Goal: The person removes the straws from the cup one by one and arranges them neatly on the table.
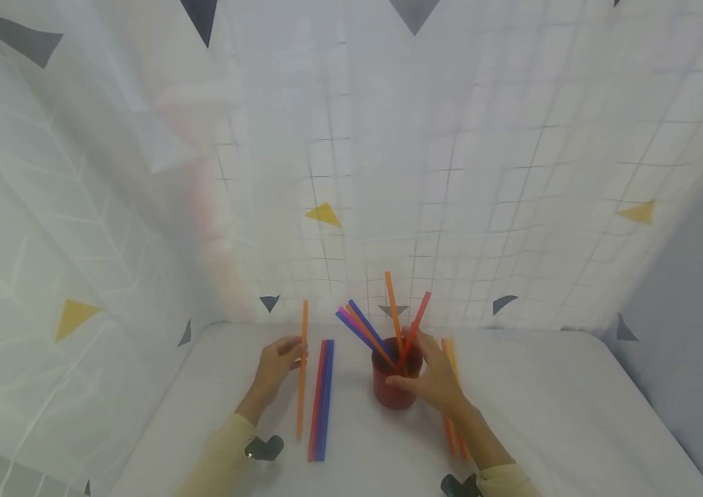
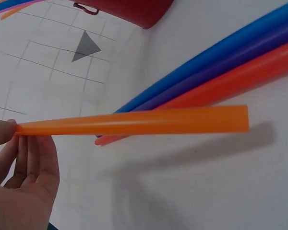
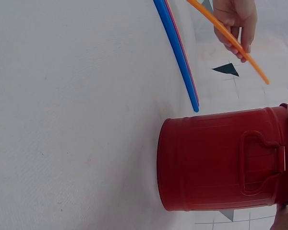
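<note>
- Above the white table (image 1: 531, 393), the left hand (image 1: 276, 362) pinches an orange straw (image 1: 301, 400) between its thumb and fingers.
- Around the red cup (image 1: 390, 395), near its rim, the right hand (image 1: 441, 383) is clamped, with thumb and fingers on different sides.
- Inside this cup, coloured straws (image 1: 391, 293) lean in different directions.
- Between the cup and the orange straw, red and blue straws (image 1: 325, 400) lie side by side.

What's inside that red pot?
Blue, pink, orange and red straws lean out of the red pot. Their lower ends, and anything else at its bottom, are hidden by its wall.
</note>
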The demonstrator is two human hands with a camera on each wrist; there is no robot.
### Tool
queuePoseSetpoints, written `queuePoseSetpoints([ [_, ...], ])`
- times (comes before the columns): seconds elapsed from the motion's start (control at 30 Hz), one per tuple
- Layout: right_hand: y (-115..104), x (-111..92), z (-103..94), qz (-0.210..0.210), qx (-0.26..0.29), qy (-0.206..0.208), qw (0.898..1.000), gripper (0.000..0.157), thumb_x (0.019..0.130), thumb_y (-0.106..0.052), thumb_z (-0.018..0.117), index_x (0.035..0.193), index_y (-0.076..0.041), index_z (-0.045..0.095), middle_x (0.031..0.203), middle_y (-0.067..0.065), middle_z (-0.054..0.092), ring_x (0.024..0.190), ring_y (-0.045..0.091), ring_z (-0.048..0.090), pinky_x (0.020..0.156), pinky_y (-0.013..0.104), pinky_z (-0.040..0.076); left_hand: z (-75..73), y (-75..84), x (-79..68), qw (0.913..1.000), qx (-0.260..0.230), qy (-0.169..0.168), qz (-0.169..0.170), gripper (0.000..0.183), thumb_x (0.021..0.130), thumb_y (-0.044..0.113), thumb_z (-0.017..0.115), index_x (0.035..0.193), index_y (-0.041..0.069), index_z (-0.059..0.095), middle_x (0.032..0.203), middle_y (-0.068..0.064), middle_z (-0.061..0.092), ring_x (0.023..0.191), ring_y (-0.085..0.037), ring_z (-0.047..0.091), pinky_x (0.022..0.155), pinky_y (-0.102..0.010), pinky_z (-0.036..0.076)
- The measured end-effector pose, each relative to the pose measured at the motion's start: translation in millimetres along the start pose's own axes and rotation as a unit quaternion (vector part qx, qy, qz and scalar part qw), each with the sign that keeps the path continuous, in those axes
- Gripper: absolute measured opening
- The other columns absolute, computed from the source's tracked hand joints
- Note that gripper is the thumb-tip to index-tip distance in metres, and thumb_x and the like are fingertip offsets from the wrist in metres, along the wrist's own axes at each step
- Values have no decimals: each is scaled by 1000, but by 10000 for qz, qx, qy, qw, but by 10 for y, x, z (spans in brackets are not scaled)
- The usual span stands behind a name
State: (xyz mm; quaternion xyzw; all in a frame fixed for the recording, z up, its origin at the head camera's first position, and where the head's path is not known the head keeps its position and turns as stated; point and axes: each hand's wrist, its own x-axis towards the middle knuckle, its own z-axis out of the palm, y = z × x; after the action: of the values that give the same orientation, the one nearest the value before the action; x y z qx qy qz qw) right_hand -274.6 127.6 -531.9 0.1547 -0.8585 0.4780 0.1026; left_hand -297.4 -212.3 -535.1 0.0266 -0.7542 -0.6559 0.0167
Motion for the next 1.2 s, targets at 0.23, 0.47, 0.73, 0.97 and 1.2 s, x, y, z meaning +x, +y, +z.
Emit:
queuePoseSetpoints([
  [0.23,-23,-14,-6,-24,50,7,10000,97,62,-53,88,145,-35,40,139,-9,49,131,18,42,102,57,42,54,-103,16,9999,96,5,-95,34,92,19,68,118,-3,64,110,-21,67,96,-25,66,81,-35,58],
  [0.47,-33,-9,-3,46,13,-26,10000,97,62,-54,87,145,-35,41,141,-9,48,132,18,40,102,57,41,77,-260,22,9985,441,-12,-338,35,91,22,70,117,-1,65,105,-12,69,94,-23,67,78,-34,58],
  [0.73,-67,-13,-23,151,14,-62,9999,97,62,-55,87,145,-34,41,141,-7,48,133,20,41,103,59,40,90,-421,-25,9887,1383,2,-571,38,91,35,68,116,7,66,105,-6,69,93,-18,66,81,-36,56],
  [0.97,-56,-11,-16,145,44,-40,9999,97,62,-54,87,145,-34,42,139,-9,50,132,18,41,103,58,41,143,-456,-48,9752,2022,199,-878,38,88,43,69,111,12,68,101,-1,68,94,-17,64,85,-40,54],
  [1.2,-54,0,-16,120,102,-72,9998,98,63,-54,87,146,-28,42,140,-9,49,132,18,40,102,58,41,158,-415,20,9726,2223,267,-635,31,88,33,71,102,5,70,92,-4,69,84,-18,64,79,-39,55],
])
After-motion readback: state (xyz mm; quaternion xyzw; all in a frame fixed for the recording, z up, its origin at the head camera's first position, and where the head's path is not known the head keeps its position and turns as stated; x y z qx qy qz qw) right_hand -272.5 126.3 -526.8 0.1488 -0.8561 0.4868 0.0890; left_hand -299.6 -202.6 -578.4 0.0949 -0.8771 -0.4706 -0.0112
